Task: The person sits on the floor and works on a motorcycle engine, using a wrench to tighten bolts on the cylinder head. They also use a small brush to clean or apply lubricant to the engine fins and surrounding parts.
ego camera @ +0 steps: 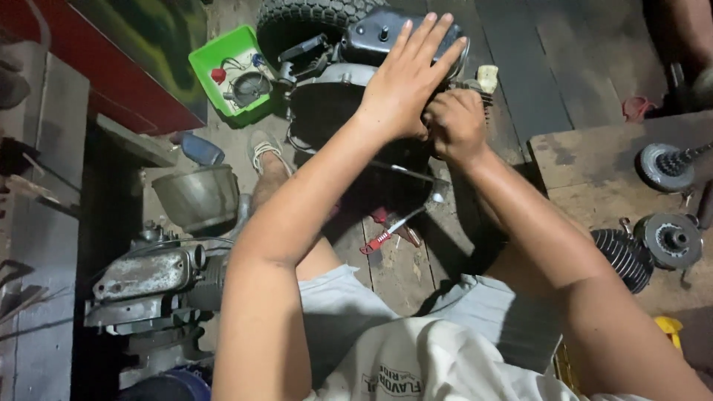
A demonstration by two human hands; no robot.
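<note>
The floor [520, 67] is made of dark, worn wooden planks, grimy and lit harshly from above, with deep shadow along the left side where a red panel [111, 82] runs diagonally. A raised wooden worktop [587, 163] stands at the right and carries a finned cylinder [627, 256] and two round metal engine parts [672, 239]. On the floor at the left lie a grey engine block [148, 278], a dented metal bowl [199, 197] and, farther up, a green plastic tray [223, 52] of small parts. Red-handled pliers [382, 238] lie on the planks between the person's knees.

The small engine [371, 41] sits on the floor just ahead of the person, beside a knobby tyre [312, 15]. The left hand [408, 78] rests flat on its dark cover, fingers spread and straight. The right hand [454, 125] is curled into a fist just beside it, against the engine's side; what it grips is hidden by the fingers and cannot be made out. The arms cover the engine's lower half, and the top edge of the view cuts off the tyre.
</note>
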